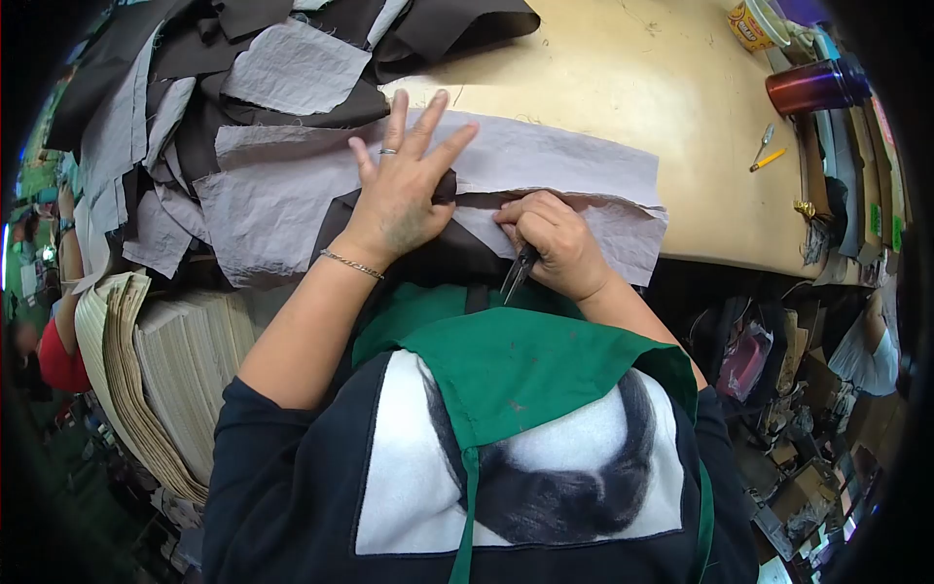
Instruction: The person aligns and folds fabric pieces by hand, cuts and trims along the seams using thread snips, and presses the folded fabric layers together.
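Note:
A long light-grey fabric piece [574, 156] lies across the near part of the table, with a lengthwise seam or fold. My left hand [404, 185] rests on it with spread fingers, a ring and a bracelet showing. Dark fabric [467, 248] lies under and beside that hand. To the right, my right hand [555, 238] is closed at the fold, finger and thumb at the fabric edge. A dark tool [519, 274], perhaps small scissors or snips, is held in its curled fingers and points toward my apron.
Dark and grey fabric pieces [292, 68] pile up at the back left. A yellow cup [757, 26], a red-purple tumbler [808, 88] and a yellow pen [768, 161] are on the table's right. Stacked bundles [195, 350] stand at left; another person's arm [68, 282] shows far left.

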{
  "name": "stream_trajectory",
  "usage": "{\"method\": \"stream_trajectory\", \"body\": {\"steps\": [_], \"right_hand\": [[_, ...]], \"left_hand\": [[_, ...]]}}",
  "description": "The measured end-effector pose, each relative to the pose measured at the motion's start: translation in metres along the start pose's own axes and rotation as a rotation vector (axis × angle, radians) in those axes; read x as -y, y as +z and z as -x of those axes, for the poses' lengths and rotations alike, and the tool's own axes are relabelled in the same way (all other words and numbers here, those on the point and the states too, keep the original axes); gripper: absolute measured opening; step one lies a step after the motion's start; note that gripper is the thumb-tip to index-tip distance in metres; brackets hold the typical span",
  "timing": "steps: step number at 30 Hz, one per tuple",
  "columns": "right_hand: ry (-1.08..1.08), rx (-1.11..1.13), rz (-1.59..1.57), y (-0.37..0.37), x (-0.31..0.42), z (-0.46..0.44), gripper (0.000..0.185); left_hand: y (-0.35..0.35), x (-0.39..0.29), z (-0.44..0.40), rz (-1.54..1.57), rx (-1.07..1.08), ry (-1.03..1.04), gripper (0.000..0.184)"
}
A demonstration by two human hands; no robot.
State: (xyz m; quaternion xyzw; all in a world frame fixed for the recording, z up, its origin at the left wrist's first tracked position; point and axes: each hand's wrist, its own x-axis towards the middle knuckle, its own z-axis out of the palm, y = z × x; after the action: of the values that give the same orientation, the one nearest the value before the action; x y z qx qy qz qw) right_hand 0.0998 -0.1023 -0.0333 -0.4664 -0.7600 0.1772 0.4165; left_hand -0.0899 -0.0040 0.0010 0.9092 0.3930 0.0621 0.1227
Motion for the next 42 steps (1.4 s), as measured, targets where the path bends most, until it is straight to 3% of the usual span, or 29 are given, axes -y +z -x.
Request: {"method": "stream_trajectory", "body": {"steps": [2,5,14,25,28,31,33,34,37,42], "right_hand": [[-0.004,-0.011,0.002,0.001,-0.001,0.0,0.019],[0.019,-0.011,0.004,0.0,0.001,-0.001,0.019],[0.022,0.019,0.034,0.0,0.013,0.01,0.018],[0.064,0.09,-0.008,-0.007,0.022,0.014,0.022],[0.273,0.196,-0.034,-0.028,0.023,0.012,0.024],[0.694,0.07,0.091,-0.057,0.023,-0.011,0.029],[0.63,0.04,0.235,-0.073,0.011,-0.017,0.035],[0.462,0.011,0.33,-0.074,0.007,-0.019,0.038],[0.238,0.15,0.618,-0.077,0.003,-0.031,0.038],[0.137,0.214,0.73,-0.071,0.003,-0.038,0.031]], "left_hand": [[-0.001,0.0,0.0,0.005,-0.023,0.154,0.063],[0.005,-0.003,-0.004,-0.046,0.127,0.078,0.064],[0.001,0.005,-0.019,-0.065,0.173,0.007,0.082],[0.009,-0.007,-0.013,0.026,0.117,-0.105,0.082],[0.01,-0.004,-0.013,0.055,0.118,-0.09,0.08],[0.014,-0.001,-0.012,0.043,0.11,-0.073,0.081],[0.014,-0.002,-0.012,0.032,0.095,-0.071,0.081],[0.013,-0.002,-0.012,0.034,0.096,-0.069,0.081],[0.013,-0.002,-0.012,0.033,0.095,-0.065,0.081],[0.014,-0.001,-0.011,0.024,0.079,-0.06,0.08]]}}
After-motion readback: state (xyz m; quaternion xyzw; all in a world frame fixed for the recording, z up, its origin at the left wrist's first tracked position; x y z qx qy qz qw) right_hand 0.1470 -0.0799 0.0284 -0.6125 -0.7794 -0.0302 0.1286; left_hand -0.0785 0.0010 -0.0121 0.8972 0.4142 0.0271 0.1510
